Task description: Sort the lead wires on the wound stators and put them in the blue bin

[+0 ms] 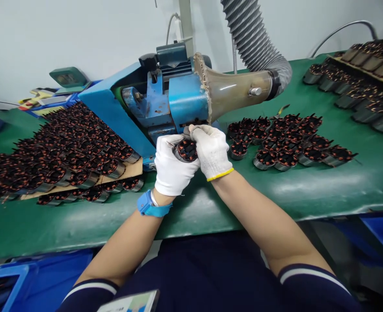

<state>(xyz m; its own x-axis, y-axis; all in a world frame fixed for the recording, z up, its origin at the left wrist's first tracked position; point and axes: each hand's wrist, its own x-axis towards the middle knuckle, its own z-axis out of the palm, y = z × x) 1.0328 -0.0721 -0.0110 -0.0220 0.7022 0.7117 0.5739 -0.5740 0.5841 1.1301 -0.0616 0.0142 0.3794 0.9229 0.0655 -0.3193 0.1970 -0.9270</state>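
A motor stator (187, 151) with copper windings and a black inner frame rests in my white-gloved left hand (172, 171), whose fingers are wrapped round it. Its wound end faces up toward me. My right hand (212, 149), in a white glove with a yellow cuff, is closed in a pinch at the stator's far edge. Whatever lies between those fingertips is too small to make out. Both hands are right in front of the blue machine (188, 97), close under its housing opening.
Rows of stators (81, 147) stand at left, some on a board (129, 171). Another group (282, 141) sits right of my hands, with more stacked at far right (370, 95). A grey hose (259, 39) joins the machine's duct (237, 89). All rest on a green table (308, 190).
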